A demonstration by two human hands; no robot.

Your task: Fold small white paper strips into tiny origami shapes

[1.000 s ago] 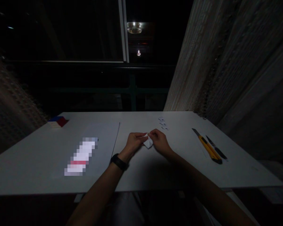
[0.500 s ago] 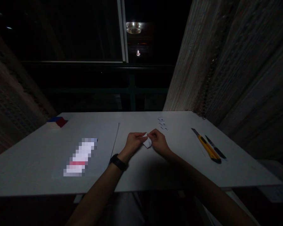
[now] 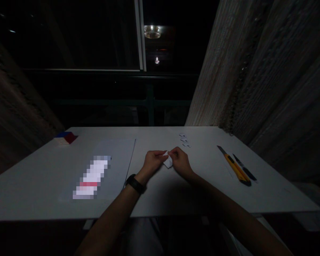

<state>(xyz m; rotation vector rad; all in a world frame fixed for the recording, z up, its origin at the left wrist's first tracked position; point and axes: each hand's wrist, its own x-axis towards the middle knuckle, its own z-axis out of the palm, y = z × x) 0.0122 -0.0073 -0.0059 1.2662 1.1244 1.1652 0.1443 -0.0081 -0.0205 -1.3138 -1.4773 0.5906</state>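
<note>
My left hand [image 3: 152,162] and my right hand [image 3: 180,161] meet over the middle of the white table [image 3: 176,192]. Both pinch a small folded piece of white paper [image 3: 168,162] between thumb and fingertips, held just above the tabletop. A dark watch sits on my left wrist [image 3: 134,183]. Most of the paper is hidden by my fingers.
A yellow utility knife [image 3: 236,167] and a thin dark pen-like tool [image 3: 244,168] lie at the right. Small paper scraps [image 3: 185,140] lie beyond my hands. A white sheet [image 3: 114,156] and a blurred-out flat object [image 3: 92,177] sit at the left, a coloured cube [image 3: 65,137] at the far left corner.
My hands stay nearly in place with slight finger movement on the paper. The small paper looks a little more covered by the fingers than before.
</note>
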